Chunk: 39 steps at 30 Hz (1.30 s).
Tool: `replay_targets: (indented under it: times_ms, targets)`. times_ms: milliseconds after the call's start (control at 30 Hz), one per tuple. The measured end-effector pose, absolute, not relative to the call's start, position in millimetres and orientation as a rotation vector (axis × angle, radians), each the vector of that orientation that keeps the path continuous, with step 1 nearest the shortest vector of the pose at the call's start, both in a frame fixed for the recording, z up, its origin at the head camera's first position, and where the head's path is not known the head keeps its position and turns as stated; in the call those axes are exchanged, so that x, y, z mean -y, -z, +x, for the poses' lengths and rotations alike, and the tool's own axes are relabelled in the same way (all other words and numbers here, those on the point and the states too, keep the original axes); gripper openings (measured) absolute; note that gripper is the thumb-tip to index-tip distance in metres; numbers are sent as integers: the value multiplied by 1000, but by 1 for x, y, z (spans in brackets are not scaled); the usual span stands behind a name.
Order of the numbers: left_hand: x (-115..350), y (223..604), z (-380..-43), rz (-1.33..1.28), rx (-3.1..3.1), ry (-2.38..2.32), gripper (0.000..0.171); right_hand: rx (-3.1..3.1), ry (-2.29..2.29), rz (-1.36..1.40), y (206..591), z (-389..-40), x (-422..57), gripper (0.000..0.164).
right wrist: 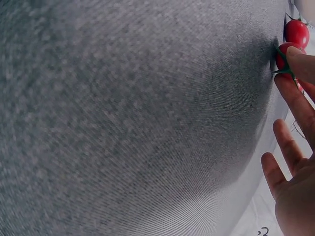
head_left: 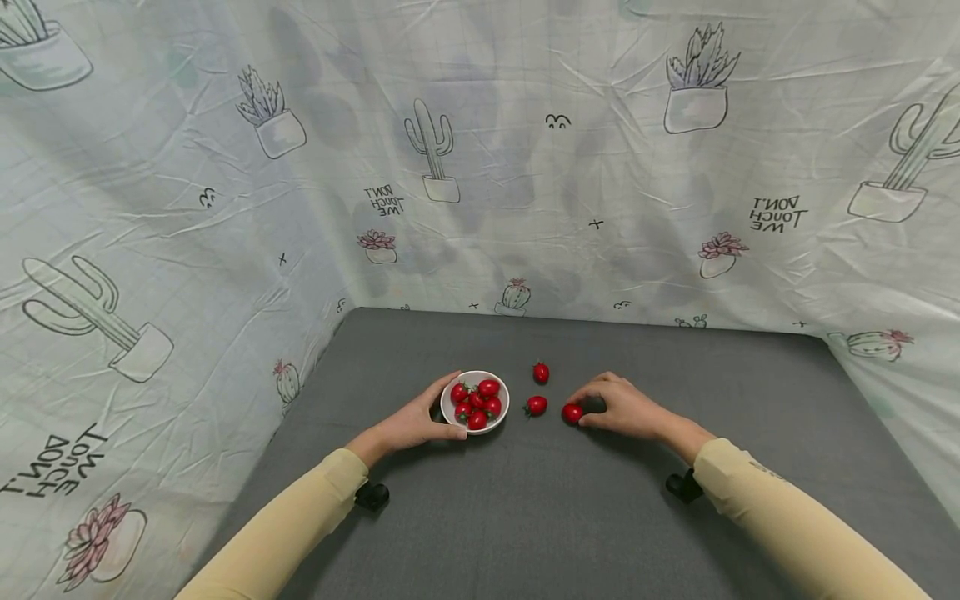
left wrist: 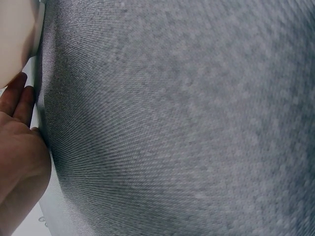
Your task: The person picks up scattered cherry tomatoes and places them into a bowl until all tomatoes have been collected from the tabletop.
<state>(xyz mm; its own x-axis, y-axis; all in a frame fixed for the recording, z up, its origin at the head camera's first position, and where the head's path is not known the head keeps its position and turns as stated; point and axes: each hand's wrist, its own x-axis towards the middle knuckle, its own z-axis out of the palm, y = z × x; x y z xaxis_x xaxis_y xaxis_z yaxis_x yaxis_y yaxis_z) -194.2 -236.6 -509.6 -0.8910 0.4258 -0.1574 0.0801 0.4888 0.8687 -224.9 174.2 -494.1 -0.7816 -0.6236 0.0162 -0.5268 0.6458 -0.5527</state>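
My left hand holds the side of a small white bowl, thumb at the near side and fingers round the far side. Several red cherry tomatoes lie inside it. In the left wrist view the pale outer wall of the bowl shows above my fingers. To the right, my right hand pinches one cherry tomato between thumb and fingers, close to the table; its green stem shows in the right wrist view. Two more cherry tomatoes, one nearer and one farther, lie between bowl and right hand.
A dark grey cloth covers the table. Behind it and at both sides hangs a pale curtain printed with cacti and potted plants. A black strap device sits at each wrist, by the yellow sleeves.
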Motion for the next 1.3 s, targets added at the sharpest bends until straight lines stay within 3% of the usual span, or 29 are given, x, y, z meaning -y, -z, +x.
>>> replay_targets:
  times_ms: [1300]
  targets:
    - [238, 512, -193, 422, -2376, -1369, 106, -2701, 993, -1007, 449, -235, -147, 34]
